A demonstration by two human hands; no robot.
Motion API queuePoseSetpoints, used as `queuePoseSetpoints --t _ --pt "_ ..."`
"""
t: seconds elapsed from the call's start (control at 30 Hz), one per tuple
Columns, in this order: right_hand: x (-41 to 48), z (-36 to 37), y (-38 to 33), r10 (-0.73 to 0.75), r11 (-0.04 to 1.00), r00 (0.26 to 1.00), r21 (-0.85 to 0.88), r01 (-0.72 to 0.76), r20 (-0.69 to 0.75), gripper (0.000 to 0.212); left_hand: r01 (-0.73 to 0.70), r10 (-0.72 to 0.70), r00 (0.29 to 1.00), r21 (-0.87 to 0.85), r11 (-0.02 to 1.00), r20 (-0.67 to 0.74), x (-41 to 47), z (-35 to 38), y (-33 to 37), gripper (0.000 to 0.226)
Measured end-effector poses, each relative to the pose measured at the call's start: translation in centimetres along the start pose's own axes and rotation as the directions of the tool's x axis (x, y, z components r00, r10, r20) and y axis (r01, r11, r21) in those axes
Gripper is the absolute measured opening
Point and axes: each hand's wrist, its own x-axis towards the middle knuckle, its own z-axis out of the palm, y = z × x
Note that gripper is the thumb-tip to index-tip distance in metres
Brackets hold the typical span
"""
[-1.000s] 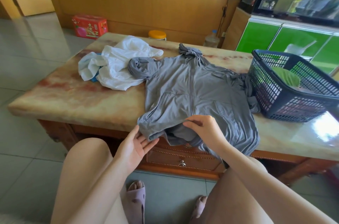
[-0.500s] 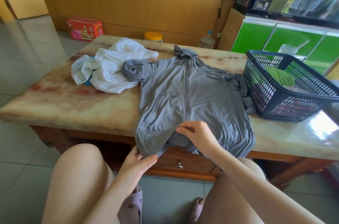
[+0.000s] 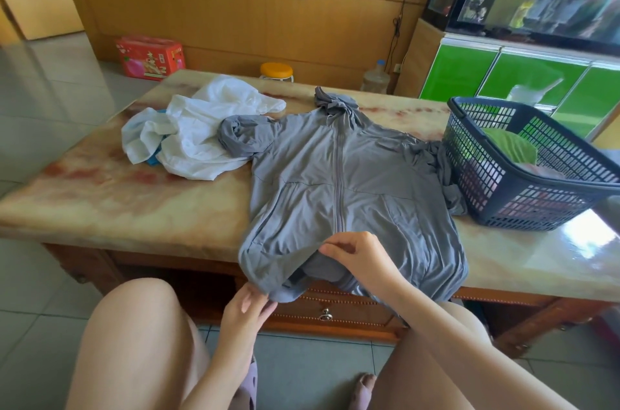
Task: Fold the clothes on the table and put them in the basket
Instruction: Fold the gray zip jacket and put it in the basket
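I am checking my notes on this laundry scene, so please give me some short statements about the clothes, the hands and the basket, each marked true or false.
1. The grey jacket lies zip side up on the table. True.
2. The basket is empty. False: a green cloth lies in it.
3. The left hand and the right hand both hold the jacket's near hem. True.
4. The white garment is neatly folded. False: it lies crumpled beside the jacket's sleeve.
5. The basket stands on the floor. False: it stands on the table.
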Motion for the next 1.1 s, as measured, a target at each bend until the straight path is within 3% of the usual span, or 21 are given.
queuePoseSetpoints --t 0.07,0.13,0.2,0.23,0.27,0.33,0.37,0.43,0.57,0.7,0.87,1.1 --pt "-0.4 0.4 0.4 0.0 1.0 1.0 0.0 0.0 0.028 0.013 0.008 -0.01 1.0 -0.147 0.989 -0.011 -0.1 -0.3 -0.3 0.011" --pt "-0.5 0.5 0.3 0.002 0.999 1.0 0.048 -0.003 0.023 0.011 0.071 -0.081 0.996 -0.218 0.973 -0.037 -0.2 -0.4 -1.2 0.017" --pt "-0.5 0.5 -0.2 0.008 0.995 1.0 0.096 -0.008 0.003 0.01 0.1 -0.108 0.994 -0.247 0.964 -0.018 -0.4 0.1 -1.8 0.007" --pt "-0.4 0.4 -0.5 0.007 0.995 1.0 0.101 -0.006 -0.004 0.01 0.083 -0.092 0.995 -0.245 0.966 -0.026 -0.4 0.5 -2.1 0.009" --pt "-0.3 0.4 -0.7 0.0 0.995 1.0 0.096 0.001 -0.004 0.01 0.06 -0.071 0.997 -0.247 0.967 -0.039 -0.3 0.9 -2.5 0.027" --pt "-0.1 0.3 -0.9 -0.016 0.997 1.0 0.071 0.016 0.007 0.011 0.032 -0.041 0.998 -0.171 0.985 -0.049 0.0 1.3 -3.0 0.051" --pt "-0.1 0.3 -1.0 -0.02 0.998 1.0 0.056 0.019 0.009 0.011 -0.011 0.007 0.999 -0.077 0.997 -0.049 0.0 1.3 -3.2 0.053" --pt "-0.1 0.3 -1.0 -0.022 0.999 1.0 0.048 0.021 0.006 0.011 -0.053 0.059 0.997 0.098 0.994 -0.052 0.0 1.2 -3.7 0.043" --pt "-0.3 0.3 -1.0 -0.028 0.997 1.0 0.073 0.028 0.001 0.013 -0.051 0.071 0.987 0.144 0.988 -0.142 0.6 1.1 -4.5 0.026" --pt "-0.4 0.4 -1.1 -0.04 0.998 0.999 0.053 0.041 -0.008 0.014 0.052 -0.042 0.992 0.087 0.995 -0.119 0.8 2.5 -5.6 0.071" --pt "0.1 -0.2 -1.6 -0.038 0.997 0.998 0.061 0.041 -0.05 0.013 0.123 -0.112 0.98 0.058 0.991 -0.162 1.3 3.6 -6.8 0.04" --pt "1.3 -0.3 -1.7 -0.028 0.999 0.996 0.025 0.03 -0.082 0.014 0.119 -0.116 0.977 0.007 0.993 -0.178 1.5 4.0 -7.8 0.037"
